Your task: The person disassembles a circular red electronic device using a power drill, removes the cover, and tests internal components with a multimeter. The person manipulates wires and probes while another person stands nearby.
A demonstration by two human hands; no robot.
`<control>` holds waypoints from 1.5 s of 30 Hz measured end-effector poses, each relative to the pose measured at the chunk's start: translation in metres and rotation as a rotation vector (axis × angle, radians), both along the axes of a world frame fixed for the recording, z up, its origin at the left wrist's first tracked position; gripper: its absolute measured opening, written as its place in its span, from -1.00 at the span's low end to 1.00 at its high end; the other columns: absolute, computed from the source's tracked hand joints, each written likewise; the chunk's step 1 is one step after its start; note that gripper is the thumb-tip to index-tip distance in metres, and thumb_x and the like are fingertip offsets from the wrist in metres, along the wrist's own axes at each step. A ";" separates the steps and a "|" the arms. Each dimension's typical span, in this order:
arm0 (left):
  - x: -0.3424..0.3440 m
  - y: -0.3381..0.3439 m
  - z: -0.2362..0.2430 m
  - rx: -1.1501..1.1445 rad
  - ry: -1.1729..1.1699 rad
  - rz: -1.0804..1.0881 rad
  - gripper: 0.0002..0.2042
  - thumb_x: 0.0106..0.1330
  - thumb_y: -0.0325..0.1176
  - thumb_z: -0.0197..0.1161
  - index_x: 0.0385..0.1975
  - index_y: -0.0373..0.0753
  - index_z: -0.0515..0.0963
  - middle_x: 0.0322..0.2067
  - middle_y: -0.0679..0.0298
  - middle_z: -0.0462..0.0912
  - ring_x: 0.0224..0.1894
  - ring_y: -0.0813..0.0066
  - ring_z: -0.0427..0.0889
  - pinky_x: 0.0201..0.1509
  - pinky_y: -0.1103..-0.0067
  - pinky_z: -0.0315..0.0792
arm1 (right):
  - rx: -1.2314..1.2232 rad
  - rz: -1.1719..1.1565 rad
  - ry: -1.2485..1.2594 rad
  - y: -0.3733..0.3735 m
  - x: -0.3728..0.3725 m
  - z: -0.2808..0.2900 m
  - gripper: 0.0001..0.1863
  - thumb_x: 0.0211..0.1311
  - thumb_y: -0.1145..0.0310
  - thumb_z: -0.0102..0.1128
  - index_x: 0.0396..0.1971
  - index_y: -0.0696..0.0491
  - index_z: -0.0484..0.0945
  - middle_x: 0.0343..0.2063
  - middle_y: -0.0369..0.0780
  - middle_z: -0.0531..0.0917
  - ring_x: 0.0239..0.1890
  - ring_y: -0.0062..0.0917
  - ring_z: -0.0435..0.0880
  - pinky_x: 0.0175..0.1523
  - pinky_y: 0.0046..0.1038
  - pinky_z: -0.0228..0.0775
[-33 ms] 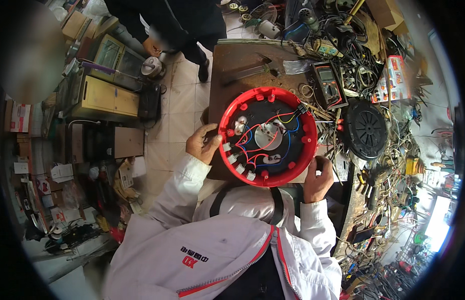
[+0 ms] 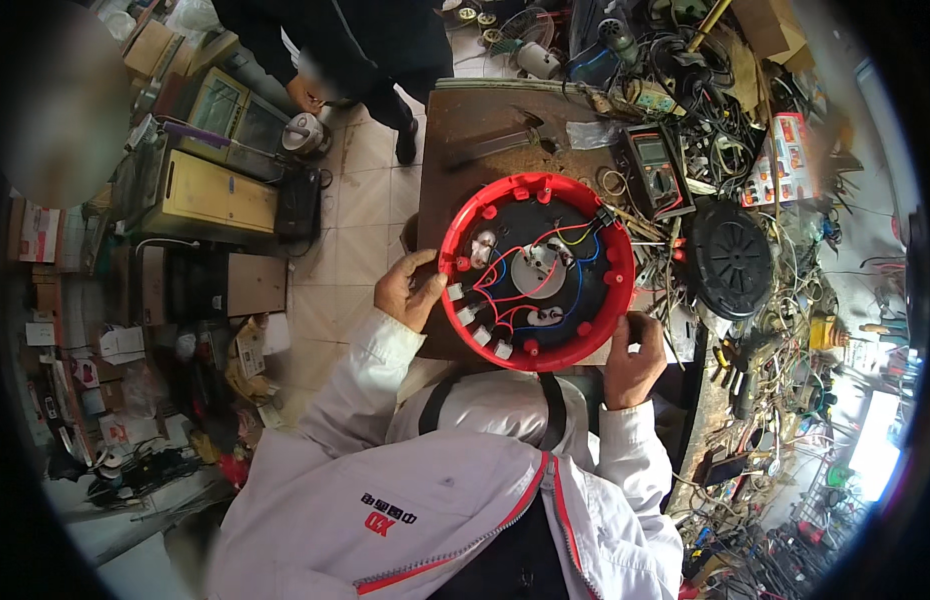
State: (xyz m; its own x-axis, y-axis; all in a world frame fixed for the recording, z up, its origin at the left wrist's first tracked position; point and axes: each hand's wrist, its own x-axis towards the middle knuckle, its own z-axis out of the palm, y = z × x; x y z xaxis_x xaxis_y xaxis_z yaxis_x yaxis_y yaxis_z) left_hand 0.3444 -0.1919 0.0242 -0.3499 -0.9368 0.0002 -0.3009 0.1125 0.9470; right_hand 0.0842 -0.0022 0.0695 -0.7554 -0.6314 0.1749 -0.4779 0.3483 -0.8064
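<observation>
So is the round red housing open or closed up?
Open: no cover lies over the red housing, and its wires and white connectors show plainly inside the rim.

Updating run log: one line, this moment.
left hand: at red housing's left rim; right hand: at right rim; black disc: right of housing

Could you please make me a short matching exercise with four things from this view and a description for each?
Things
1. Round housing
2. Ribbed cover
3. Meter
4. Left hand

Descriptions
A. Black and circular, lying to the right of the red rim
B. At the left side of the red rim
C. Rectangular, with a screen and a dial
D. Red-walled, with its inside showing

Right pairs: 1-D, 2-A, 3-C, 4-B.
</observation>
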 end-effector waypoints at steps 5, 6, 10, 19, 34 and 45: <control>-0.005 0.022 0.023 0.060 0.018 -0.025 -0.53 0.26 -0.23 0.35 0.06 -0.42 0.48 -0.08 0.03 0.65 -0.01 0.27 0.63 0.14 0.46 0.45 | -0.016 0.423 -0.033 -0.041 0.044 0.050 -0.76 0.03 0.52 0.32 -0.23 0.15 0.60 -0.44 -0.08 0.62 -0.50 -0.24 0.64 -0.35 -0.36 0.48; -0.006 0.024 0.026 0.106 0.068 -0.017 -0.53 0.26 -0.25 0.34 0.06 -0.43 0.48 -0.07 0.03 0.65 -0.01 0.28 0.63 0.14 0.46 0.45 | 0.053 0.488 0.020 -0.052 0.052 0.055 -0.77 0.08 0.45 0.30 -0.22 0.12 0.59 -0.42 -0.09 0.64 -0.45 -0.21 0.67 -0.36 -0.29 0.48; -0.010 0.027 0.042 0.223 0.180 -0.018 -0.55 0.25 -0.31 0.34 0.08 -0.41 0.47 -0.07 0.02 0.64 -0.01 0.32 0.63 0.11 0.48 0.46 | 0.536 0.696 0.275 -0.093 0.068 0.047 -0.74 0.06 0.27 0.30 -0.30 0.08 0.55 -0.44 -0.06 0.66 -0.38 -0.13 0.68 -0.31 -0.16 0.51; -0.003 0.025 0.017 -0.090 -0.009 -0.013 -0.55 0.19 -0.35 0.34 0.07 -0.39 0.48 -0.04 -0.05 0.61 0.02 0.11 0.62 0.10 0.41 0.46 | 0.743 0.679 0.447 -0.115 0.092 0.024 -0.82 0.01 0.28 0.23 -0.43 0.06 0.57 -0.52 -0.06 0.67 -0.44 -0.11 0.69 -0.30 -0.10 0.52; -0.001 0.021 0.017 -0.193 -0.025 -0.011 -0.60 0.19 -0.34 0.37 0.02 -0.32 0.53 -0.10 0.01 0.65 -0.03 0.10 0.64 0.06 0.38 0.48 | 0.582 0.380 0.284 -0.097 0.109 0.014 -0.76 -0.01 0.23 0.16 -0.45 0.10 0.58 -0.53 0.00 0.65 -0.39 -0.04 0.66 -0.22 -0.06 0.49; 0.002 0.016 0.009 0.104 0.036 -0.092 -0.53 0.23 -0.21 0.37 0.06 -0.34 0.49 -0.10 0.07 0.66 -0.10 0.35 0.66 0.02 0.47 0.51 | 0.468 0.475 0.344 -0.089 0.109 0.007 -0.75 0.00 0.33 0.21 -0.36 0.14 0.42 -0.57 -0.04 0.62 -0.54 -0.11 0.65 -0.46 -0.10 0.48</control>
State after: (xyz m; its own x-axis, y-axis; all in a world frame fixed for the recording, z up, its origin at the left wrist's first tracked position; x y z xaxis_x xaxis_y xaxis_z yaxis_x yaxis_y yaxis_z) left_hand 0.3465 -0.1762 0.0328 -0.4356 -0.8965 -0.0811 -0.2593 0.0387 0.9650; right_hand 0.1932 -0.0915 0.0764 -0.3347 -0.9422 -0.0153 -0.8605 0.3122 -0.4026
